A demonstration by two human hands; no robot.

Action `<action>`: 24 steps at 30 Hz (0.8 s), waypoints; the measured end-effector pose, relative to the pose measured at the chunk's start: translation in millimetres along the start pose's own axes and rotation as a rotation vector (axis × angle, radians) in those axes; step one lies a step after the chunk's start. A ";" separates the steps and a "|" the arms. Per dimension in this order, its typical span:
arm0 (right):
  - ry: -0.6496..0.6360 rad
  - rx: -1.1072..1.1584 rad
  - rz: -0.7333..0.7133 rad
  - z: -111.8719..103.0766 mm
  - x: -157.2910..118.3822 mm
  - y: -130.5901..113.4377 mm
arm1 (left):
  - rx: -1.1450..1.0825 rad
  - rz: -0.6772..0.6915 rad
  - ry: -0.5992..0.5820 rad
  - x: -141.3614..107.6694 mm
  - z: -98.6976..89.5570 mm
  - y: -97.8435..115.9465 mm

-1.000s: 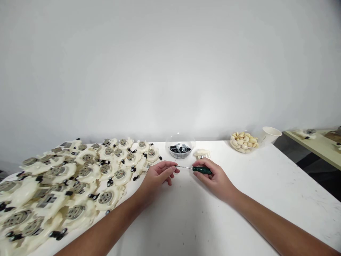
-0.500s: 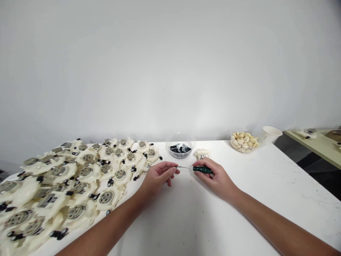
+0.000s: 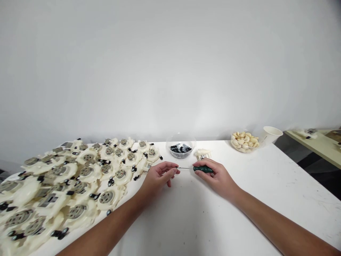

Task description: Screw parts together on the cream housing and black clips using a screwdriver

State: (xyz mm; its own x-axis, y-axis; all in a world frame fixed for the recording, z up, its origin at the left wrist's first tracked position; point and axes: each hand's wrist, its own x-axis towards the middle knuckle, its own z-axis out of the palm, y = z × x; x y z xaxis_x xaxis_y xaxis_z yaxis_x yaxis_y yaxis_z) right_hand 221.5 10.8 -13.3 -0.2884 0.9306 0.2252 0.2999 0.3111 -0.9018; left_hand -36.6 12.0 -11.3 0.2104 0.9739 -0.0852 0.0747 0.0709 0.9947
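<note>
My right hand [image 3: 217, 176] is closed round the dark green handle of a screwdriver [image 3: 203, 169], whose thin metal shaft points left. At the shaft's tip, the thumb and forefinger of my left hand [image 3: 162, 174] pinch together. Whatever they hold there, the tip itself or a small piece on it, is too small to make out. Just beyond my hands stands a clear round bowl [image 3: 180, 151] with small black parts and shiny screws in it. A small cream plastic part [image 3: 203, 153] lies right behind my right hand.
Many cream plastic housings [image 3: 109, 197] with grey round motors and black pieces crowd the left side of the table. A clear bowl of cream plastic pieces [image 3: 244, 142] and a white paper cup [image 3: 271, 133] stand at the back right. Another table [image 3: 317, 145] is beyond, before the wall.
The right fingers have shifted slightly on the screwdriver handle. Otherwise both hands stay in nearly the same place.
</note>
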 end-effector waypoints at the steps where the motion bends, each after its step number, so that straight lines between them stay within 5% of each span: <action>1: 0.000 0.004 0.005 -0.2 -0.1 0.2 | 0.006 0.001 0.001 -0.2 0.1 0.2; 24: 0.002 0.014 0.055 0.8 0.7 -1.2 | 0.066 0.009 0.016 0.0 0.1 2.1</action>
State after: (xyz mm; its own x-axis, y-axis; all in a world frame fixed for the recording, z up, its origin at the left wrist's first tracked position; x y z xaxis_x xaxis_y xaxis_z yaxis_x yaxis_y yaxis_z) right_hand 220.2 10.9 -12.4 -0.2703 0.9466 0.1758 0.3023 0.2568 -0.9180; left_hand -36.3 12.1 -9.2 0.1961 0.9777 -0.0751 0.1371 0.0486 0.9894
